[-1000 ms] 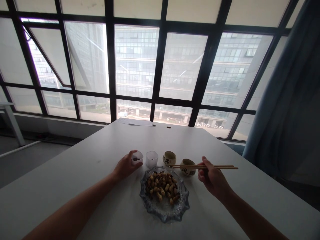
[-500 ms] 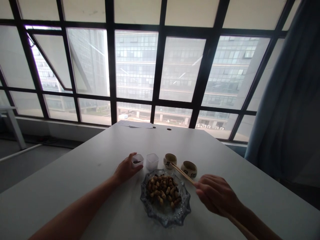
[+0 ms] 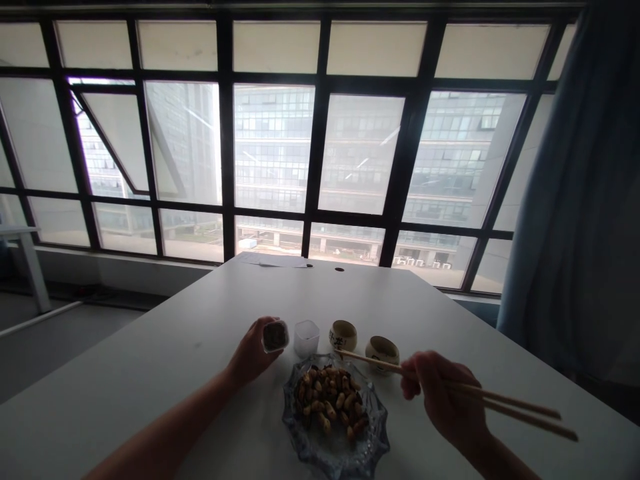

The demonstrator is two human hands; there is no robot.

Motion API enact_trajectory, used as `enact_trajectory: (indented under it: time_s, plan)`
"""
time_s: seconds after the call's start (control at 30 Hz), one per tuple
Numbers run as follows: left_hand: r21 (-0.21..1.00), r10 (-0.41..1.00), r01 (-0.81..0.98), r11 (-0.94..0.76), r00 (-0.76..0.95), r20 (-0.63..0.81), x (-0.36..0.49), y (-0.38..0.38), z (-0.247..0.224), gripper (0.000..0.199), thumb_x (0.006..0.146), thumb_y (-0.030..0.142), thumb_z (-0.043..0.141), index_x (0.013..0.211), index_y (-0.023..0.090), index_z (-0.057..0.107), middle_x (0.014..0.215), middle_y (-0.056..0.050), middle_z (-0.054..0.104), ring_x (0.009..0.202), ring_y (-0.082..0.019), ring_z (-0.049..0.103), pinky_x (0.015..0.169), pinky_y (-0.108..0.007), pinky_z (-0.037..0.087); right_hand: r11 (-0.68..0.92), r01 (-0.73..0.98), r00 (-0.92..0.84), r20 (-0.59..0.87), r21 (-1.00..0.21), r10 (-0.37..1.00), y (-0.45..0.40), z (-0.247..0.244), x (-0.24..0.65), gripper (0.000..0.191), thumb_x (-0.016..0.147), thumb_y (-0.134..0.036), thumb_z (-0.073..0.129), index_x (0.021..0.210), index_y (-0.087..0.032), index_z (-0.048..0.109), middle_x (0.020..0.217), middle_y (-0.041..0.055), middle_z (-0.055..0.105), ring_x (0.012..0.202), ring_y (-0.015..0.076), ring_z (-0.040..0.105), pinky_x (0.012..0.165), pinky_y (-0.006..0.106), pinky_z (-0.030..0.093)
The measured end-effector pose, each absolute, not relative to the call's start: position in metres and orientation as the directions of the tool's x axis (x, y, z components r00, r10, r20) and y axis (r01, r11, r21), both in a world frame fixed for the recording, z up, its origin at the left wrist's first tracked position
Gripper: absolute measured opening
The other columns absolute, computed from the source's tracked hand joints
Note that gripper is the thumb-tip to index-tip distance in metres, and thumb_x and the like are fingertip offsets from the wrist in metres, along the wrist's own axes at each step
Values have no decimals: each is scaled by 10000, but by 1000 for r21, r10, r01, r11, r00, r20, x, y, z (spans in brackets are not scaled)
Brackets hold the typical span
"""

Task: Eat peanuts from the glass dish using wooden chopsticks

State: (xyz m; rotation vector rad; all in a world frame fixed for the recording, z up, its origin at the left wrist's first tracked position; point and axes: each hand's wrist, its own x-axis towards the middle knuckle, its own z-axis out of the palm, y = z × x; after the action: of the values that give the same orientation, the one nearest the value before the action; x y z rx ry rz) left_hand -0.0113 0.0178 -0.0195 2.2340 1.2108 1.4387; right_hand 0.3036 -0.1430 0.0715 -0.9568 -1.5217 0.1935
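Note:
My left hand (image 3: 253, 353) is closed around a small translucent plastic cup (image 3: 275, 336), tilted so its mouth faces me; dark bits lie inside. In my right hand (image 3: 445, 393) is a pair of wooden chopsticks (image 3: 373, 360), their tips over the far edge of the glass bowl, in front of the ceramic cups. The scalloped glass bowl (image 3: 300, 437) holds peanuts in the shell (image 3: 330, 399), with darker pieces among them. A second translucent cup (image 3: 306, 339) stands just right of the held one. Two beige ceramic cups with dark characters, one left (image 3: 343, 335) and one right (image 3: 383, 352), stand beyond the bowl.
Everything stands on a white table (image 3: 210, 320). Sheets of paper (image 3: 275, 261) lie at its far end, near small round holes. Behind is a large black-framed window (image 3: 273, 147), with a dark curtain (image 3: 555, 200) at the right and another table (image 3: 30, 267) at the left.
My left hand has tipped the plastic cup toward me. My right hand has turned the chopsticks flatter, and their tips have dropped from the left ceramic cup toward the bowl. The view has tilted up slightly.

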Motion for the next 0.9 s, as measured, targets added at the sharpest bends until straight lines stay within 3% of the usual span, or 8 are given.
enact_trajectory:
  time_s: [0.1, 0.2, 0.27, 0.47, 0.7, 0.8, 0.9]
  plan:
    - [589, 727, 474, -655, 185, 661, -10, 18, -20, 497, 685, 226, 707, 1132, 234, 488, 1262, -114, 638, 1173, -277, 619, 1016, -467, 495, 572, 210, 356, 607, -793, 710, -132, 74, 307, 426, 878, -577, 623, 683, -201, 664, 412, -5, 540, 350, 152, 522, 355, 264, 434]
    - [590, 727, 470, -656, 188, 660, -9, 18, -20, 505, 684, 224, 712, 1136, 234, 489, 1264, -114, 637, 1176, -280, 618, 1021, -467, 494, 530, 61, 453, 497, -846, 741, -121, 73, 314, 463, 803, -628, 679, 659, -189, 652, 393, -8, 524, 323, 149, 501, 312, 257, 405]
    - [578, 725, 489, -653, 184, 663, -9, 18, -21, 516, 676, 233, 725, 1137, 236, 493, 1232, -105, 651, 1148, -281, 633, 1005, -459, 506, 495, 48, 473, 457, -867, 753, -117, 69, 314, 481, 802, -644, 668, 651, -189, 642, 393, -5, 528, 318, 148, 500, 311, 259, 408]
    - [553, 743, 554, -622, 195, 640, -9, 16, -21, 541, 669, 325, 753, 1150, 243, 519, 1105, -77, 693, 1011, -278, 691, 899, -417, 562, 503, 152, 272, 526, -851, 806, -105, 61, 271, 494, 878, -647, 567, 677, -201, 629, 443, 6, 580, 356, 152, 546, 356, 256, 437]
    - [540, 723, 530, -654, 225, 654, -7, 12, -15, 530, 666, 313, 750, 1148, 247, 539, 1073, -62, 720, 955, -257, 705, 854, -397, 576, 603, 386, -73, 628, -698, 774, -59, 65, 203, 507, 953, -566, 497, 602, -205, 552, 486, 10, 593, 440, 132, 559, 470, 241, 462]
    - [561, 731, 508, -654, 232, 642, -6, 11, -13, 525, 674, 318, 746, 1154, 242, 549, 1089, -77, 722, 967, -262, 703, 865, -400, 572, 577, 394, -61, 606, -715, 793, -52, 64, 201, 511, 940, -579, 511, 604, -198, 559, 502, 16, 598, 469, 137, 574, 476, 239, 457]
    - [583, 751, 501, -639, 246, 613, -6, 11, -14, 536, 671, 309, 743, 1167, 244, 550, 1086, -78, 723, 969, -265, 703, 874, -398, 565, 507, 265, 37, 534, -820, 845, -63, 71, 221, 523, 896, -650, 528, 655, -189, 587, 509, 10, 597, 455, 137, 564, 436, 232, 442]
